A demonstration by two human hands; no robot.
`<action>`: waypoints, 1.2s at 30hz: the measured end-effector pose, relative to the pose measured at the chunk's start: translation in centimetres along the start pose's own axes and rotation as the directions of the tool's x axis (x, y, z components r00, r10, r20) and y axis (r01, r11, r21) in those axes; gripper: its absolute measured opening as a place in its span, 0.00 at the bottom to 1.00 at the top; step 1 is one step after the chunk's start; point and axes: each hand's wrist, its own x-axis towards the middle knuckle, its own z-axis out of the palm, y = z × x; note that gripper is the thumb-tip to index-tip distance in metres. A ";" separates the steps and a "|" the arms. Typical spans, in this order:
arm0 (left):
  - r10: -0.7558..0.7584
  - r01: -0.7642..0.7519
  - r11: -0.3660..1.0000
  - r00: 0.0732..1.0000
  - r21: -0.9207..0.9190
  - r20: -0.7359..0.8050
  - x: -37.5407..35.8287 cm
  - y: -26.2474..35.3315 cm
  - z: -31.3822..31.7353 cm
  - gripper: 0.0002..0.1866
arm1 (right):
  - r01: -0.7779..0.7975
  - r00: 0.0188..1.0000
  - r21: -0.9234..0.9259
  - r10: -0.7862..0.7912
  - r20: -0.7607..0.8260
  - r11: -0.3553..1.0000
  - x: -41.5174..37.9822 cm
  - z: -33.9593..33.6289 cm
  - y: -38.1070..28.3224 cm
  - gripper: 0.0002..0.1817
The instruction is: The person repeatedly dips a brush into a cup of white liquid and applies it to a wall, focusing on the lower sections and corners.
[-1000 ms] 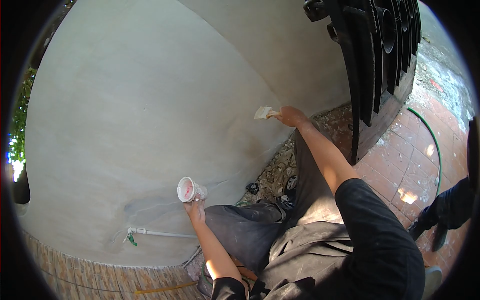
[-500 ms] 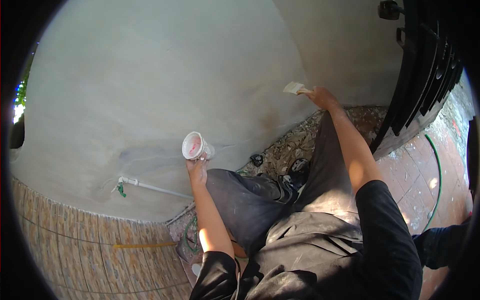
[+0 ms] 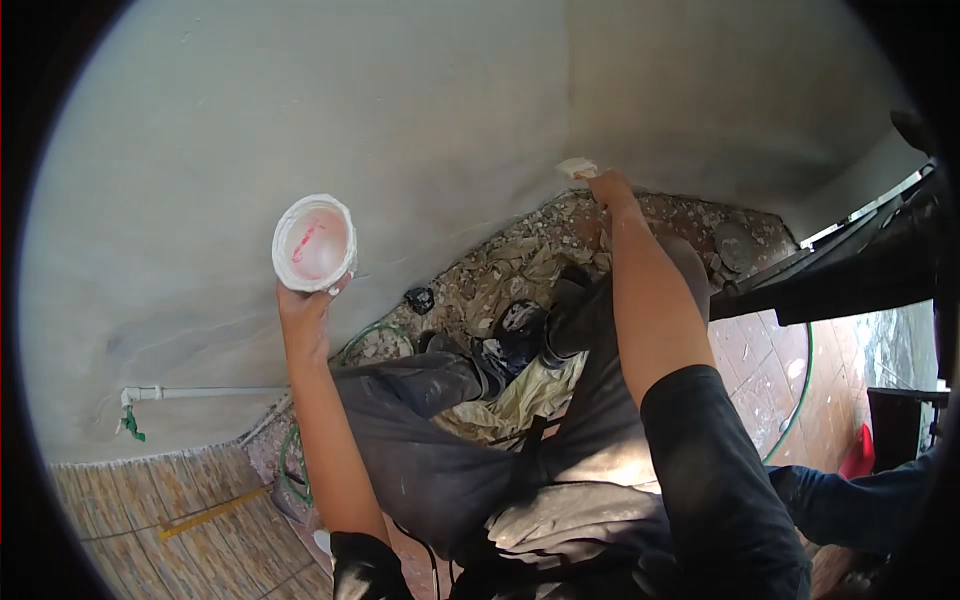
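Filling the lowest, nearest part of the view, a dark cloth shirt (image 3: 720, 480) lies in soft folds above dusty, creased trousers (image 3: 410, 400). The left of the two hands (image 3: 308, 315) grasps a round, thick-rimmed cup (image 3: 336, 225), its fingers curled around the lower side; the white rim is crusted and uneven, and the pale pink interior carries smeared red streaks. Between the legs spreads a crumpled, yellowish sheet (image 3: 535, 390). Farther out, the right hand (image 3: 612, 188) is clenched on a flat brush (image 3: 577, 168) with pale, coated bristles, low beside the inner corner of the smooth, cloudy grey wall (image 3: 400, 90); whether the bristles touch that surface, I cannot tell. Broken, flaky rubble (image 3: 480, 280) lines the wall's foot. Leftward, a slim, rigid white pipe (image 3: 220, 393) runs along it to an elbow and a small green tap (image 3: 131, 428), above rough-patterned, stone-like cladding (image 3: 110, 500). At right, straight-jointed reddish paving (image 3: 745, 350) shows beneath a dark, hard-edged frame (image 3: 830, 270).
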 end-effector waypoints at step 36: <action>-0.441 0.445 0.895 0.866 -0.038 -0.237 -1.0 -3.6 2.2 0.34 | -0.080 0.981 0.993 -0.185 0.064 -0.082 6.4 12.2 4.4 0.15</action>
